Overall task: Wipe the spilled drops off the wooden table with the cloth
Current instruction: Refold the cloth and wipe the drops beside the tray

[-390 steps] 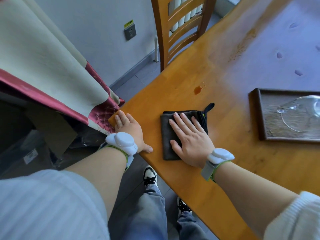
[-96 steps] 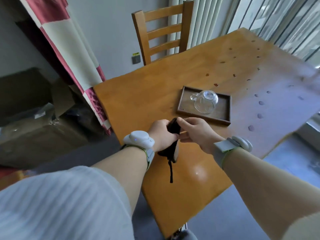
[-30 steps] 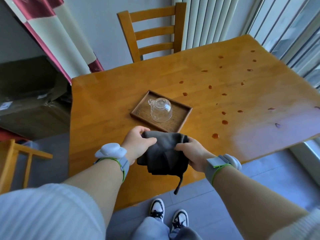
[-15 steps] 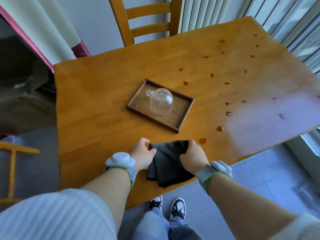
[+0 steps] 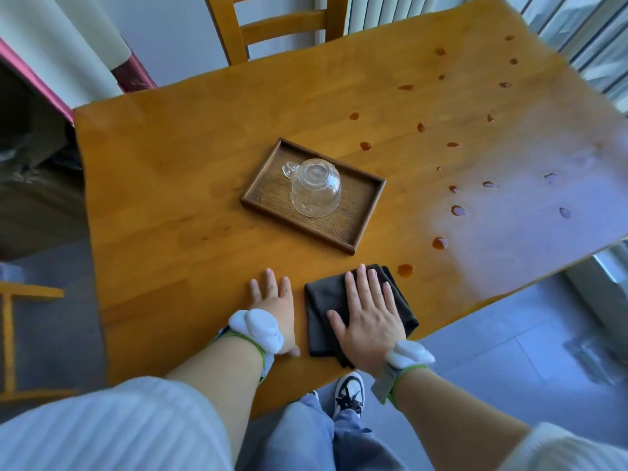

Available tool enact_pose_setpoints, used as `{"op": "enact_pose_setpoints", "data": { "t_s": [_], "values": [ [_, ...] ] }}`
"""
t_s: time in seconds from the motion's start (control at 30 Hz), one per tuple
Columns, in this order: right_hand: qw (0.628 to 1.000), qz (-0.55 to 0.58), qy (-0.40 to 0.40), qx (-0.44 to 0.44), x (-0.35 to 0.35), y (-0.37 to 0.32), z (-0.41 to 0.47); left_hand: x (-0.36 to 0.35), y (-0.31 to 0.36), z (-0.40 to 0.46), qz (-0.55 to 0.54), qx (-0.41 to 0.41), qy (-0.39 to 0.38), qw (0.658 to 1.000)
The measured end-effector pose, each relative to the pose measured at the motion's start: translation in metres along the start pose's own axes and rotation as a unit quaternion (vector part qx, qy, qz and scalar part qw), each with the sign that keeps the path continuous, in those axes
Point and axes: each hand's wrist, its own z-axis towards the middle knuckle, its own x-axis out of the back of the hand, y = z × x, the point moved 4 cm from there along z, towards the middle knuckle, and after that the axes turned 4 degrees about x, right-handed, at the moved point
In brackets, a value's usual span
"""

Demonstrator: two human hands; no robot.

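Observation:
A folded dark grey cloth point(image 5: 319, 300) lies flat near the front edge of the wooden table point(image 5: 170, 198). My right hand point(image 5: 368, 312) presses down on it with straight, spread fingers. My left hand point(image 5: 273, 300) rests flat on the bare wood just left of the cloth. Several amber drops dot the right half of the table; the nearest drop point(image 5: 405, 269) sits just beyond the cloth's far right corner, and another drop point(image 5: 439, 243) lies a little farther right.
A dark wooden tray point(image 5: 365, 212) holds an upside-down glass cup point(image 5: 316, 186) just beyond my hands. A wooden chair point(image 5: 278, 28) stands at the far side. The table's right edge point(image 5: 509, 294) runs diagonally close to the cloth. My shoes point(image 5: 348, 392) show below.
Both hands let go of the bunched cloth and flattened out: the right now presses on the cloth spread on the table, the left lies on the wood beside it.

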Motion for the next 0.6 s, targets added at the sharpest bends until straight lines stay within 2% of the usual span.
{"op": "enact_pose_setpoints", "data": {
  "t_s": [0.1, 0.2, 0.3, 0.47, 0.6],
  "values": [
    [0.999, -0.017, -0.009, -0.049, 0.009, 0.030, 0.009, -0.003, 0.002, 0.002, 0.003, 0.005, 0.000, 1.000],
    [0.996, 0.025, 0.008, -0.088, 0.004, 0.004, 0.007, -0.005, 0.007, 0.004, -0.007, 0.017, 0.013, 1.000],
    [0.999, 0.030, 0.007, -0.044, -0.004, -0.019, -0.003, -0.008, 0.007, 0.007, -0.013, 0.017, 0.018, 1.000],
    [0.998, -0.020, -0.010, 0.058, 0.008, 0.018, 0.005, -0.010, 0.004, 0.009, -0.009, 0.010, 0.022, 1.000],
    [0.999, 0.035, 0.031, -0.026, 0.010, -0.006, 0.001, -0.009, 0.005, 0.009, -0.015, 0.012, 0.014, 1.000]
  ]
}}
